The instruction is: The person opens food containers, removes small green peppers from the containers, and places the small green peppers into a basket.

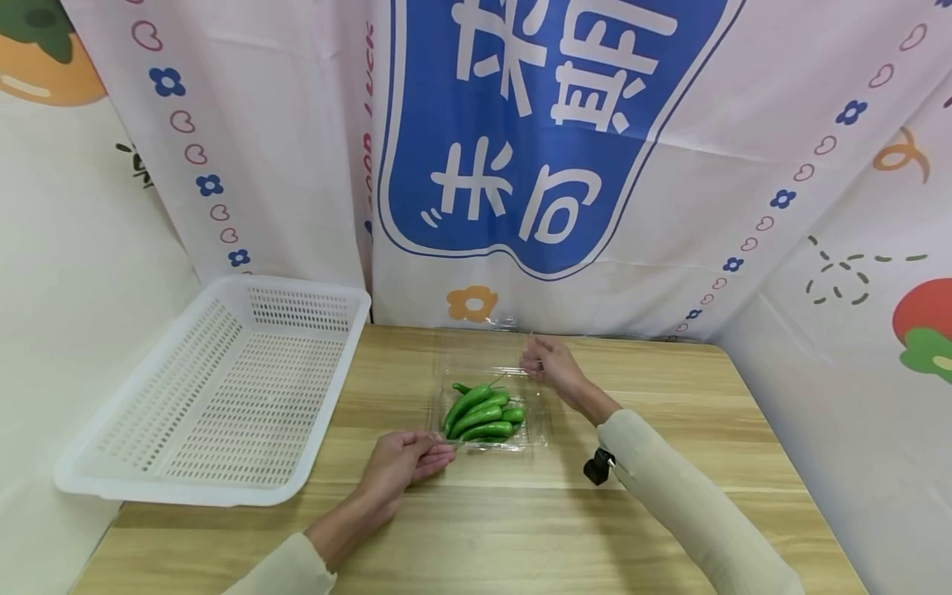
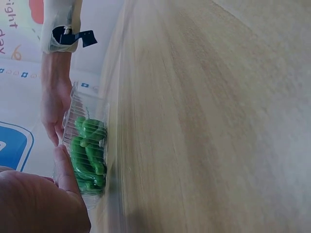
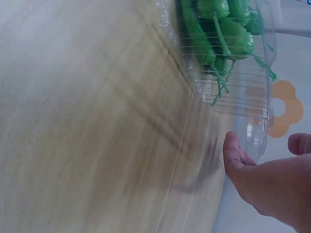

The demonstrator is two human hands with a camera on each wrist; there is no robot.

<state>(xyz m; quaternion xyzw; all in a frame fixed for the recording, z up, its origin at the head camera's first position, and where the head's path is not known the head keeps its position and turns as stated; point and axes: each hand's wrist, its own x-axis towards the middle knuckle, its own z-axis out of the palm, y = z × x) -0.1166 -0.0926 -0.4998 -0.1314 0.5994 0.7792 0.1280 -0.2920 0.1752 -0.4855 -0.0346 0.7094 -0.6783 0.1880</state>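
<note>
One clear plastic box (image 3: 243, 101) sits on the single wooden bench (image 1: 535, 529), nearer its far edge than its near part and roughly midway between its left and right edges; one clear lid (image 1: 479, 351) extends from the box's far side toward the bench's far edge, folded back from the contents; inside lie green peppers (image 1: 485, 416), at least six of which can be told apart, though they overlap and the full number cannot be read; thin stems show at their ends.

Two hands are at the box; the left hand (image 1: 407, 463) touches its near left corner, one digit lying straight along the rim and the others loosely together; the right hand (image 1: 556, 368) is at the right side of the lid, its thumb and fingers a little apart about the clear edge; whether they press on it cannot be told.

One white slotted basket (image 1: 201, 494) stands at the bench's left edge, reaching back to the far left corner and set well apart from the box; two pale sleeves (image 1: 692, 504) cover the forearms, and one black clip (image 1: 597, 468) hangs at the right cuff; behind the far edge hangs one printed cloth (image 1: 297, 157) with one blue panel (image 1: 402, 178) and, just above the bench, one orange flower (image 1: 457, 304).
</note>
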